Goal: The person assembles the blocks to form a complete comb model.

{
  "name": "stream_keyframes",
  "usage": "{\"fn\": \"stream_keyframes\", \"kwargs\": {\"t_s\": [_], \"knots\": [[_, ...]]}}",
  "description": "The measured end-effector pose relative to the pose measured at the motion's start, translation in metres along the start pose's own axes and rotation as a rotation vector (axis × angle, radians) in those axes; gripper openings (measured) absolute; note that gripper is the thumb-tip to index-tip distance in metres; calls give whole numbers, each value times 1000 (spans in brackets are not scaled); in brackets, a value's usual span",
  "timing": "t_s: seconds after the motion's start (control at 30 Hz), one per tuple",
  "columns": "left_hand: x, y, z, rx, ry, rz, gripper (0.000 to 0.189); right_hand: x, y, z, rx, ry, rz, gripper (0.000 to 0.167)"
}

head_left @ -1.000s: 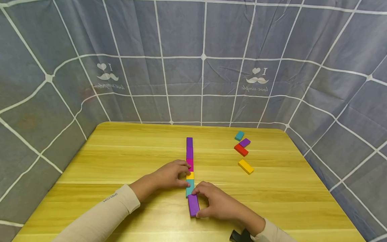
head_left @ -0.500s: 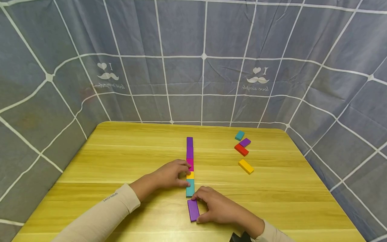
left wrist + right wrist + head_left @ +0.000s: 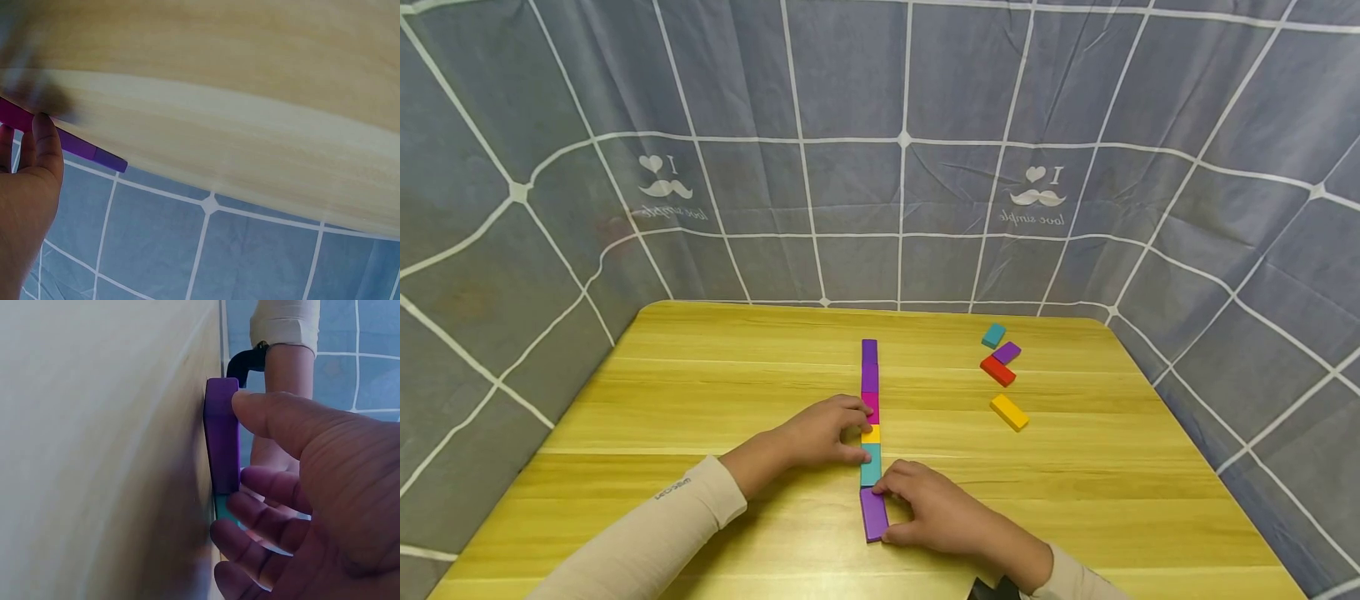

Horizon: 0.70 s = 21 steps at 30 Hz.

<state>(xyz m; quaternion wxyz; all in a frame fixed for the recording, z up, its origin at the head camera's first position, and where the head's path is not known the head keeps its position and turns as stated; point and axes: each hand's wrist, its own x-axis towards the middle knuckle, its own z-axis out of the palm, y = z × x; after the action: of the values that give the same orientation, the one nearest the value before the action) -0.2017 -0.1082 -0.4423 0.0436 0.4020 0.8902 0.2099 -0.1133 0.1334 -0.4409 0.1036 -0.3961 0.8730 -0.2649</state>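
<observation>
A straight row of flat coloured blocks runs down the middle of the table (image 3: 737,367). From the far end it has two purple blocks (image 3: 869,364), a pink block (image 3: 868,402), a yellow block (image 3: 870,435) and a teal block (image 3: 870,473). My left hand (image 3: 823,433) rests at the row from the left, fingertips on the pink block and thumb on the teal one. At the near end, my right hand (image 3: 936,510) pinches a purple block (image 3: 874,515) between thumb and fingertips. That block lies slightly tilted, its far end right at the teal block.
Loose blocks lie at the right: a teal block (image 3: 993,336), a purple block (image 3: 1007,352) touching a red block (image 3: 997,371), and a yellow block (image 3: 1010,412) closer in. A grey curtain (image 3: 850,192) with white lines surrounds the table. A black piece (image 3: 992,590) shows under the right wrist.
The purple block in my right hand first came back toward me, off the teal block's end, then shifted left and forward to meet it. My left hand has stayed in place.
</observation>
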Motion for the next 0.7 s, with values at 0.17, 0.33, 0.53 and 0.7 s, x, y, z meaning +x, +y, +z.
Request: {"fn": "stream_keyframes", "kwargs": {"t_s": [0.17, 0.33, 0.53, 0.7], "knots": [[0, -1, 1, 2, -1, -4, 39, 1, -4, -1, -43, 10, 24, 39], [0, 0, 0, -2, -7, -6, 39, 2, -3, 0, -54, 11, 50, 40], [0, 1, -1, -1, -15, -15, 39, 4, -1, 1, -50, 11, 72, 43], [0, 1, 0, 0, -20, -19, 38, 5, 0, 3, -57, 13, 79, 46]]}}
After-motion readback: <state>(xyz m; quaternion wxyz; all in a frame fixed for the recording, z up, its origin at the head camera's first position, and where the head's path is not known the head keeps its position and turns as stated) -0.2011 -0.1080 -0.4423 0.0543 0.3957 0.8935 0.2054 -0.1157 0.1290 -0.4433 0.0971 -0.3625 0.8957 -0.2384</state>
